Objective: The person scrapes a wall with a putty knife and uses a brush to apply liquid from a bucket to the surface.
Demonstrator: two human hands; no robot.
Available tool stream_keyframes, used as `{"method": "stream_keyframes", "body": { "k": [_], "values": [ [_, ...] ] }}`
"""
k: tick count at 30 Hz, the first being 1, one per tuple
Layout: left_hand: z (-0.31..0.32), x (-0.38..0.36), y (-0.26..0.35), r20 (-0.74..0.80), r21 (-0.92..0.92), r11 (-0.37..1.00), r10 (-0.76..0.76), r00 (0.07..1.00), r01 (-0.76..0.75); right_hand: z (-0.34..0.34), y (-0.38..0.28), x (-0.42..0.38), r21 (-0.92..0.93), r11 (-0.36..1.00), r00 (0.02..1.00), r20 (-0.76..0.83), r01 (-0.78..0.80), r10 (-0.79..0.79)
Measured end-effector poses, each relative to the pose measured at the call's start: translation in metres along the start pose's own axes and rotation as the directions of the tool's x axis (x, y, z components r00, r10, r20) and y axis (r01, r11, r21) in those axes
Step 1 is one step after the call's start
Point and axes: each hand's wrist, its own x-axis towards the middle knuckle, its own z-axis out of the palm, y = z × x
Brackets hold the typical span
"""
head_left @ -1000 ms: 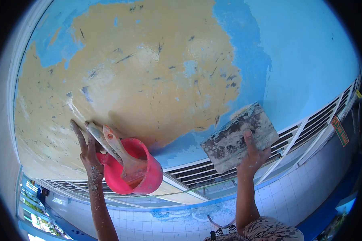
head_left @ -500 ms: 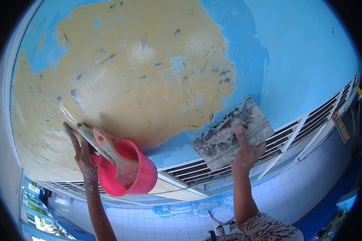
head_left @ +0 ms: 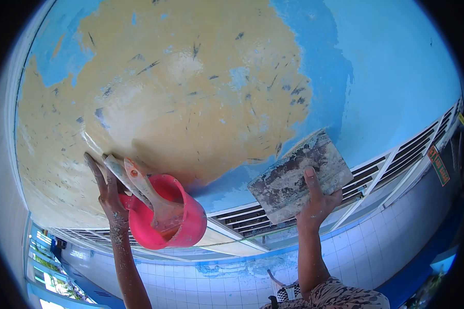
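Note:
My left hand (head_left: pixel 110 203) holds a pink plastic pot (head_left: pixel 193 226) by its side, two fingers stretched up along the wall. A paintbrush (head_left: pixel 166 212) with an orange-tipped handle leans in the pot, bristles down. Beside it stands a second pale tool handle (head_left: pixel 119 172), its lower end hidden inside. My right hand (head_left: pixel 317 206) grips a flat rectangular plastering trowel (head_left: pixel 288 177) crusted with grey and dark residue, thumb lying across its face. Both hands are raised before a blue wall (head_left: pixel 391 77) with a large tan, wet-looking patch (head_left: pixel 185 113).
Slatted vents (head_left: pixel 242 219) run beneath the painted surface. White tiles (head_left: pixel 206 286) cover the lower wall. A green and orange sign (head_left: pixel 438 165) hangs at the right. Window openings (head_left: pixel 49 278) show at the lower left.
The wall patch has shifted slightly right and down in view. The pot has moved a little right in view, and the trowel slightly down. Both hands keep their holds.

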Motion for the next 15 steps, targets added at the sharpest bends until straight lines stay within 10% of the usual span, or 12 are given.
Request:
{"method": "stream_keyframes", "body": {
  "k": [15],
  "values": [
    [0.001,-0.001,-0.006,0.026,-0.005,0.999,-0.054,0.998,0.054,0.005,-0.006,0.004,0.019,1.0,0.997,0.07,0.007,-0.009]
  ]
}}
